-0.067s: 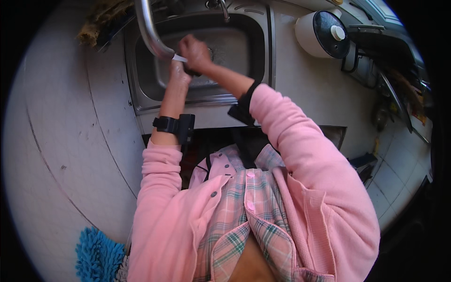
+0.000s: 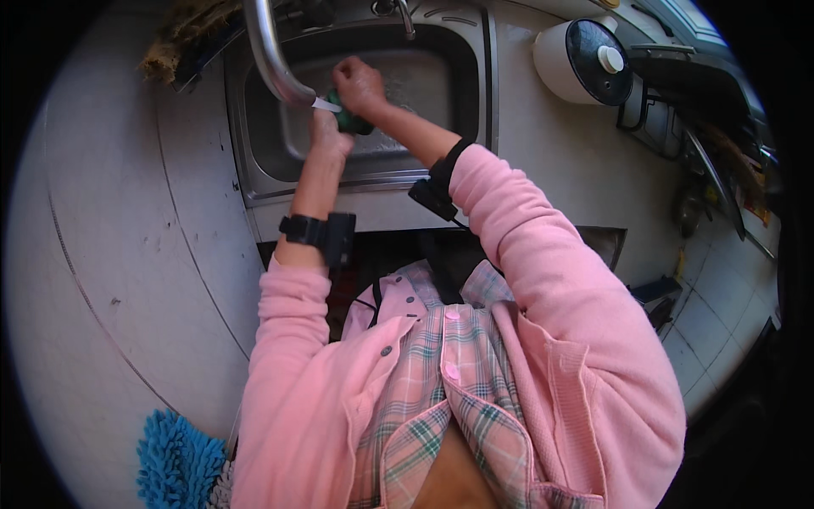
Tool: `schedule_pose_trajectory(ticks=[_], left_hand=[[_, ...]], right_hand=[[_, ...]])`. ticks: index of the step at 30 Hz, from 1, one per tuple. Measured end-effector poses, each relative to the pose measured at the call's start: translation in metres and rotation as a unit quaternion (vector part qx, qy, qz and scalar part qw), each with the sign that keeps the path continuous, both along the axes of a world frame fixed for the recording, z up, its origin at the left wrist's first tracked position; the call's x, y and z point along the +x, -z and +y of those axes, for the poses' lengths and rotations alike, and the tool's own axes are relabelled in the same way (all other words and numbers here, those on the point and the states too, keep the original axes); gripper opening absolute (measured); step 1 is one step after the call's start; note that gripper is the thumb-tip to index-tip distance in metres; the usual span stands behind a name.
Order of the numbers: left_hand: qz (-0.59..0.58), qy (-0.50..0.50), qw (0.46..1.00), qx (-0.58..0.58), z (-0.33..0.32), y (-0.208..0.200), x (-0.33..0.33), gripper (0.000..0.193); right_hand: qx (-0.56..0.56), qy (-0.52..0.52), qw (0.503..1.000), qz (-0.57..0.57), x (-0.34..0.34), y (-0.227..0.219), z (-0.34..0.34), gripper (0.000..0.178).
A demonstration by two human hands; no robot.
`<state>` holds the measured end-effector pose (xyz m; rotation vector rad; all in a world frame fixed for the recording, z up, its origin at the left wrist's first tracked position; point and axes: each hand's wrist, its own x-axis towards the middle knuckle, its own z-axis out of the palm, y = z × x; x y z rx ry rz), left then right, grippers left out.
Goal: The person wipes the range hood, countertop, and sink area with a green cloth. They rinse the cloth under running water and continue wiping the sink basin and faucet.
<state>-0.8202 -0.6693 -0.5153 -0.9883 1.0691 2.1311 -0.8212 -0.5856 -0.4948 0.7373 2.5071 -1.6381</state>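
Observation:
Both hands are over the steel sink (image 2: 432,176), beneath the curved metal spout (image 2: 275,64), with water running from its tip. My left hand (image 2: 327,136) is wet and closed round a rounded, shiny dark green thing (image 2: 353,125), perhaps a vegetable; its kind is not clear. Part of that hand is hidden by the spout and the water. Just beyond the green thing, my right hand (image 2: 361,87) is curled with its fingers bent in. Whatever it may hold is hidden from view.
A second small tap (image 2: 407,25) stands at the sink's back edge. On the right counter are a white pot with a dark lid (image 2: 568,64) and a rack of cookware (image 2: 699,144). A blue shaggy cloth (image 2: 178,462) lies at lower left, a brown fibrous bundle (image 2: 182,47) at upper left.
My right hand has shifted slightly up and away from the left. More of the green thing now shows between them.

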Motion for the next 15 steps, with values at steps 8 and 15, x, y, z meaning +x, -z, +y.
schedule_pose_trajectory(ticks=[8, 15], left_hand=[[0.063, 0.091, 0.989, 0.095, -0.002, -0.023, -0.004, 0.069], [0.065, 0.110, 0.972, 0.199, 0.005, -0.040, 0.014, 0.079]], right_hand=[[-0.091, -0.091, 0.991, 0.030, 0.014, -0.004, 0.011, 0.052], [-0.326, -0.078, 0.942, 0.017, 0.001, -0.017, 0.021, 0.032]])
